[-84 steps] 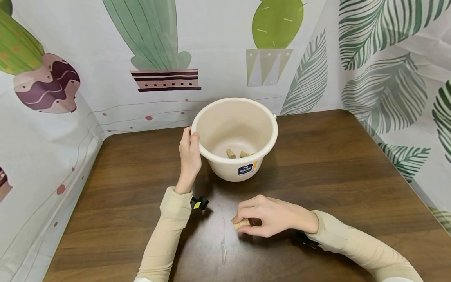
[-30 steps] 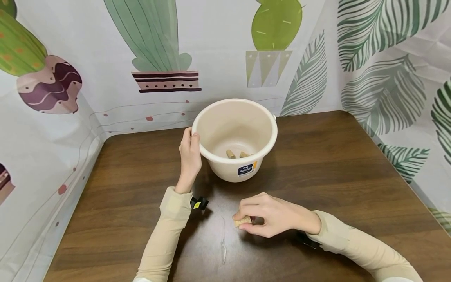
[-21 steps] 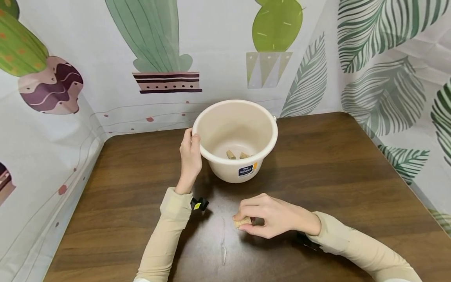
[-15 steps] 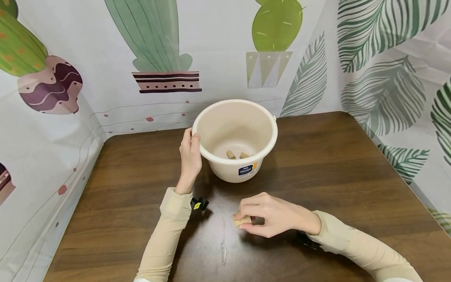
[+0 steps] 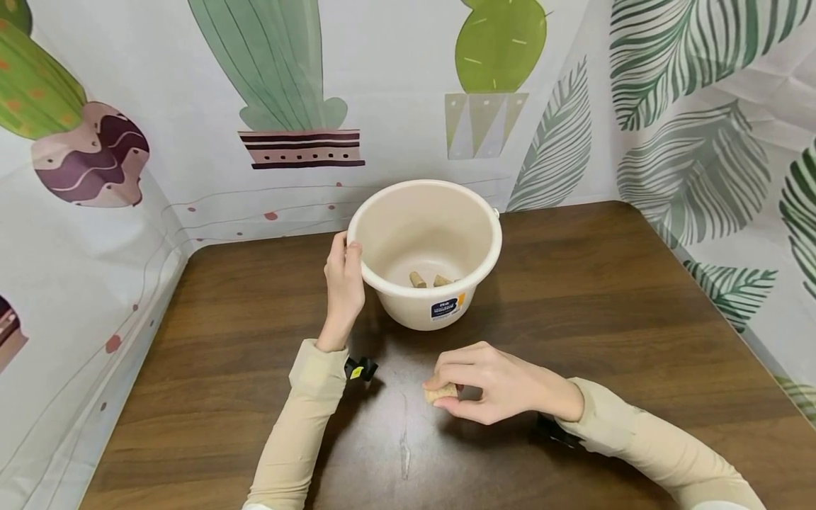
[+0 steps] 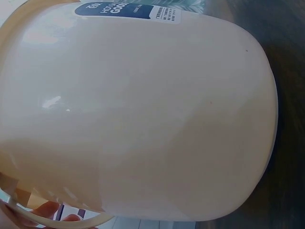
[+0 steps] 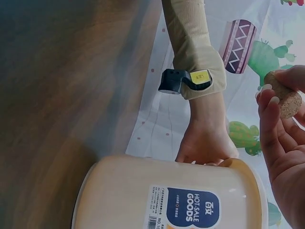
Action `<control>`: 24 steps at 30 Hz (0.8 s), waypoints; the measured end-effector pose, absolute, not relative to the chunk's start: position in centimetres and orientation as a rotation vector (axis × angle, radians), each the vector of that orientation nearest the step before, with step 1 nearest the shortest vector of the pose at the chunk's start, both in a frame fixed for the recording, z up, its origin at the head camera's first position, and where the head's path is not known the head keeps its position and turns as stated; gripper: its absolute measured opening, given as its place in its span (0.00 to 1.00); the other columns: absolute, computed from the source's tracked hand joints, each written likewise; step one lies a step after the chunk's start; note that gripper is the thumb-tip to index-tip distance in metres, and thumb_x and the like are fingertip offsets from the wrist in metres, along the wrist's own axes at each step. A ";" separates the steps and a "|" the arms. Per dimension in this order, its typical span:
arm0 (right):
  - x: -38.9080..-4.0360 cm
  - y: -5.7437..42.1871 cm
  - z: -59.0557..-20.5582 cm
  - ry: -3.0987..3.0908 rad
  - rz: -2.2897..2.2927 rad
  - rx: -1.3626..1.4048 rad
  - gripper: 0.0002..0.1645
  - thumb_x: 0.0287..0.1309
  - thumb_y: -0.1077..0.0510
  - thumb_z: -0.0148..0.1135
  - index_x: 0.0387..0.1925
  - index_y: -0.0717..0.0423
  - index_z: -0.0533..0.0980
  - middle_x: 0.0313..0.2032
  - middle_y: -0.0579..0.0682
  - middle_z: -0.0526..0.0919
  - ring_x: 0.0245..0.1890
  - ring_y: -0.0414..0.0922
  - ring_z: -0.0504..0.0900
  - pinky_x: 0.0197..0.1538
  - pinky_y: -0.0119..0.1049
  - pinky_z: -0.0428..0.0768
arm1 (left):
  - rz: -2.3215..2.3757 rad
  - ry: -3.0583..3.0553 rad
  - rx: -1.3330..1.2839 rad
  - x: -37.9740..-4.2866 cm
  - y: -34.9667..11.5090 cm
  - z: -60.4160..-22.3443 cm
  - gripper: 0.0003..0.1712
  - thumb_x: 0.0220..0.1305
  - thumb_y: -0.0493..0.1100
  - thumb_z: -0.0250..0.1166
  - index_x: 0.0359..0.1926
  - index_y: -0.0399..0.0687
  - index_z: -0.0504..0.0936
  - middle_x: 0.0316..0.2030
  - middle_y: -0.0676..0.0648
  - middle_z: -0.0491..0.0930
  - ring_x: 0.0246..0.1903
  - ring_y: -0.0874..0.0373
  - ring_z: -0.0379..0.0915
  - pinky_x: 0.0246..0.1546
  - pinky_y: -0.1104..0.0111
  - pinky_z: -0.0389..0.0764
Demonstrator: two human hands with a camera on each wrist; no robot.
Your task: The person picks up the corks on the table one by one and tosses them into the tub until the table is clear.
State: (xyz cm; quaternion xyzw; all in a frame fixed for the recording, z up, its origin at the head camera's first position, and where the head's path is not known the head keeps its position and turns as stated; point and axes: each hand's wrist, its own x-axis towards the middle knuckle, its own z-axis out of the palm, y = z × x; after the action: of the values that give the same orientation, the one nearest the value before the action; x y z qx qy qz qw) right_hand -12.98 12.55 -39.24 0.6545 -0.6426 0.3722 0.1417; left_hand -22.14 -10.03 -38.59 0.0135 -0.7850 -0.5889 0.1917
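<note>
A cream plastic bucket [image 5: 423,312] stands upright at the back middle of the table. My left hand [image 5: 344,287] grips its left rim, and in the left wrist view some fingertips show beside the bucket's handle [image 6: 88,222]. Between the thumb and fingers of my right hand [image 5: 494,386] a cork [image 5: 441,393] is pinched, just above the table in front of the bucket. The right wrist view shows that cork [image 7: 288,102] clearly, tan and speckled. On the bucket's floor lie a loose cork [image 5: 417,280] and another cork [image 5: 442,281], partly hidden by the front rim.
The brown wooden table [image 5: 605,304] reaches back to a hanging cloth [image 5: 401,85] printed with cacti and leaves. A thin clear strip [image 5: 404,453] lies near the front. Black wrist cameras, one of them the left camera [image 5: 361,369], sit under both forearms.
My right hand has risen slightly and shifted a little toward the bucket with the cork in its fingers. The left hand and the bucket stay where they were.
</note>
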 end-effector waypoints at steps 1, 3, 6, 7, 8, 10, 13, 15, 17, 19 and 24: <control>-13.0 12.6 -39.2 -1.848 1.077 1.882 0.05 0.61 0.62 0.58 0.37 0.56 0.78 0.26 0.43 0.74 0.26 0.32 0.73 0.34 0.15 0.71 | -1.654 -2.204 0.036 -22.1 -10.0 -38.6 0.22 0.66 0.48 0.45 0.52 0.42 0.75 0.42 0.33 0.77 0.39 0.49 0.71 0.40 0.63 0.70; -13.1 12.6 -39.1 -1.836 1.073 1.867 0.05 0.61 0.61 0.58 0.37 0.57 0.79 0.25 0.43 0.74 0.25 0.32 0.73 0.33 0.15 0.71 | -1.653 -2.203 0.035 -22.1 -10.0 -38.6 0.22 0.66 0.48 0.45 0.52 0.42 0.75 0.41 0.33 0.77 0.38 0.49 0.71 0.40 0.63 0.70; -13.2 12.6 -39.1 -1.815 1.075 1.860 0.05 0.60 0.62 0.58 0.36 0.57 0.79 0.25 0.43 0.74 0.25 0.33 0.73 0.33 0.15 0.71 | -1.652 -2.205 0.033 -22.1 -10.0 -38.7 0.22 0.66 0.48 0.45 0.52 0.42 0.75 0.41 0.33 0.77 0.38 0.50 0.71 0.40 0.63 0.70; -13.2 12.6 -39.1 -1.809 1.075 1.859 0.05 0.60 0.62 0.58 0.36 0.57 0.79 0.25 0.43 0.74 0.25 0.33 0.73 0.33 0.15 0.71 | -1.651 -2.206 0.033 -22.1 -10.0 -38.7 0.22 0.66 0.48 0.45 0.52 0.42 0.75 0.41 0.33 0.77 0.38 0.50 0.71 0.40 0.63 0.70; -13.2 12.6 -39.1 -1.803 1.074 1.857 0.05 0.60 0.62 0.58 0.36 0.58 0.79 0.25 0.43 0.74 0.25 0.33 0.73 0.33 0.15 0.71 | -1.651 -2.206 0.033 -22.1 -10.0 -38.7 0.22 0.66 0.48 0.45 0.52 0.42 0.75 0.42 0.33 0.77 0.38 0.50 0.71 0.40 0.63 0.70; -13.2 12.6 -39.1 -1.795 1.075 1.855 0.05 0.60 0.62 0.58 0.36 0.58 0.78 0.24 0.44 0.74 0.25 0.33 0.73 0.33 0.16 0.72 | -1.649 -2.209 0.033 -22.2 -10.1 -38.7 0.22 0.66 0.48 0.45 0.53 0.42 0.75 0.42 0.33 0.77 0.38 0.50 0.71 0.40 0.63 0.70; -13.2 12.5 -39.1 -1.789 1.077 1.846 0.04 0.60 0.62 0.58 0.35 0.58 0.78 0.24 0.44 0.74 0.25 0.33 0.73 0.32 0.16 0.72 | -1.642 -2.216 0.034 -22.2 -10.1 -38.7 0.22 0.66 0.49 0.45 0.53 0.42 0.75 0.42 0.33 0.77 0.38 0.50 0.71 0.40 0.63 0.70; -13.2 12.5 -39.0 -1.786 1.086 1.842 0.04 0.60 0.62 0.59 0.35 0.58 0.78 0.24 0.44 0.74 0.25 0.33 0.73 0.32 0.16 0.72 | -1.640 -2.219 0.034 -22.2 -10.1 -38.7 0.22 0.66 0.49 0.45 0.53 0.42 0.75 0.42 0.34 0.78 0.38 0.50 0.71 0.40 0.63 0.70; -13.1 12.5 -39.0 -1.783 1.095 1.836 0.03 0.60 0.62 0.59 0.34 0.58 0.78 0.25 0.43 0.74 0.25 0.33 0.73 0.32 0.17 0.72 | -1.638 -2.221 0.034 -22.2 -10.1 -38.7 0.22 0.66 0.49 0.45 0.53 0.43 0.75 0.42 0.34 0.78 0.37 0.50 0.71 0.39 0.63 0.70; -13.1 12.4 -39.0 -1.778 1.102 1.834 0.03 0.59 0.62 0.59 0.34 0.59 0.78 0.25 0.43 0.75 0.25 0.33 0.73 0.32 0.17 0.72 | -1.637 -2.219 0.033 -22.2 -10.1 -38.7 0.22 0.66 0.49 0.45 0.52 0.43 0.75 0.41 0.34 0.78 0.38 0.50 0.71 0.39 0.63 0.70; -13.0 12.4 -38.9 -1.776 1.108 1.823 0.03 0.59 0.63 0.60 0.35 0.59 0.78 0.25 0.43 0.75 0.25 0.32 0.72 0.31 0.17 0.73 | -1.639 -2.217 0.036 -22.2 -10.2 -38.8 0.23 0.66 0.50 0.45 0.52 0.43 0.75 0.41 0.34 0.78 0.38 0.50 0.72 0.40 0.63 0.70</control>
State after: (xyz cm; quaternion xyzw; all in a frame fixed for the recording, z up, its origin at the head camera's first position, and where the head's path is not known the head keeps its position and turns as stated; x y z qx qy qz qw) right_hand -13.03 12.41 -38.93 0.6457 -0.6293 0.3924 0.1819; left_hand -22.24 -10.15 -38.77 0.0129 -0.7892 -0.5836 0.1909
